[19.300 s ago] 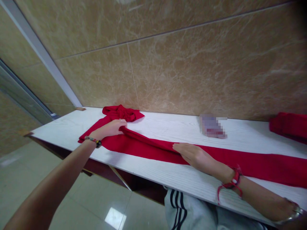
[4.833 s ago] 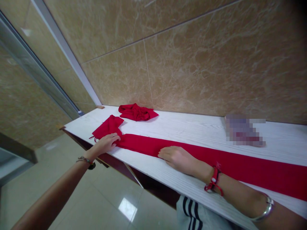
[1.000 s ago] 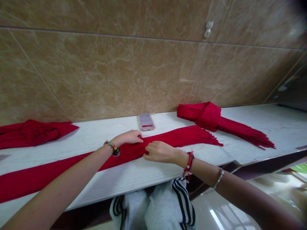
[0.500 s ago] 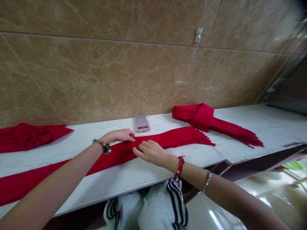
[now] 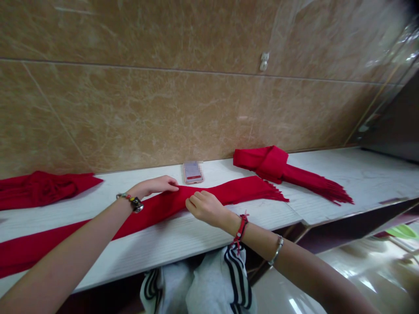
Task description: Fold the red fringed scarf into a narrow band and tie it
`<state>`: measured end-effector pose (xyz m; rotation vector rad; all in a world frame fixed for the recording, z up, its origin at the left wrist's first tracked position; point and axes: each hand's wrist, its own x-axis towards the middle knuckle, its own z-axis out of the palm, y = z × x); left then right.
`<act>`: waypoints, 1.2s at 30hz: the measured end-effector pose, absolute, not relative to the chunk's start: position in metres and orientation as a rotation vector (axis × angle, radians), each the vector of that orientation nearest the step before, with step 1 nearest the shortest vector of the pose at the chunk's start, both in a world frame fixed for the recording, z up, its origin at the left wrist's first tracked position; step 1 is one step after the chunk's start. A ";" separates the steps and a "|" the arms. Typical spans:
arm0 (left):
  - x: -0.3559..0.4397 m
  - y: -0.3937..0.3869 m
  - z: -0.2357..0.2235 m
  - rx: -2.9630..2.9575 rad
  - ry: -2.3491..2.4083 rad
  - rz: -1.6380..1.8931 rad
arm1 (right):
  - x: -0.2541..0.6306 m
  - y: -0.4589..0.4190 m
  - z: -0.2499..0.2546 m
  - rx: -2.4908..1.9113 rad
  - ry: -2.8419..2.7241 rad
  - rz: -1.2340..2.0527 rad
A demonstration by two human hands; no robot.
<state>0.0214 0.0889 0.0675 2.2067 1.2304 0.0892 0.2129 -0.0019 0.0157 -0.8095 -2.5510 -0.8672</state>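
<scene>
A long red scarf [image 5: 242,190] lies stretched along the white counter, folded lengthwise, its fringed end to the right and its other end running out of view at the left. At its far edge, my left hand [image 5: 157,185] pinches the cloth between thumb and fingertips. My right hand [image 5: 205,208] is closed, the fingers curled together on the scarf's middle, gripping the fabric near the left hand. Behind them stands a phone [image 5: 193,172] against the wall. A second red scarf, knotted or wrapped round itself [image 5: 271,164], rests at the back right with its fringe toward me.
Another bunched red scarf [image 5: 42,189] lies at the far left of the white counter [image 5: 150,250]. A tan tiled wall [image 5: 147,113] rises behind it, with a small white fixture [image 5: 264,61]. A green basin [image 5: 402,231] is on the floor at right.
My left hand has shifted slightly left along the scarf's edge. My right hand's fingers have drawn together into a tighter grip. The view has tilted a little.
</scene>
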 end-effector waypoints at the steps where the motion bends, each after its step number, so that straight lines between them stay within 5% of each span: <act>1: 0.023 0.090 0.075 2.171 1.201 0.155 | 0.217 -0.002 0.024 -0.835 -2.521 -0.884; 13: 0.152 0.104 0.143 1.780 0.808 0.586 | 0.348 -0.002 0.115 -1.201 -2.251 -1.277; 23: 0.267 0.117 0.056 2.313 0.950 0.459 | 0.436 0.000 0.037 -1.562 -2.554 -1.035; 36: 0.211 0.071 0.005 2.969 0.752 0.276 | 0.448 0.007 0.019 -1.498 -2.485 -0.888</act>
